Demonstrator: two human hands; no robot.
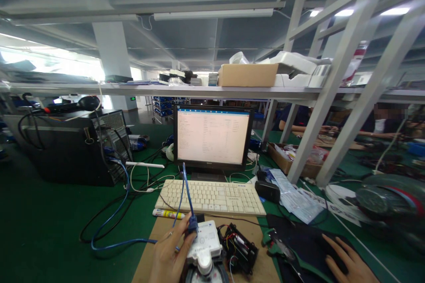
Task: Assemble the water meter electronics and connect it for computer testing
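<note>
My left hand (174,247) pinches a blue cable plug (192,224) at the upper left corner of a white plastic device (206,241). A blue cable (187,188) arches up from the plug. Under the device's lower end is a round dark part, cut off by the bottom edge. Just right of the device lies a black module (241,247) with red and yellow wires. My right hand (347,258) rests with spread fingers on a black mat (308,245) at the lower right, holding nothing.
A cream keyboard (210,196) lies before a lit monitor (212,137). The cardboard (148,254) carries the device. Pliers (285,250) lie on the mat. A computer tower (63,146) stands left, cables beside it. Shelf posts (352,75) rise right; people sit beyond.
</note>
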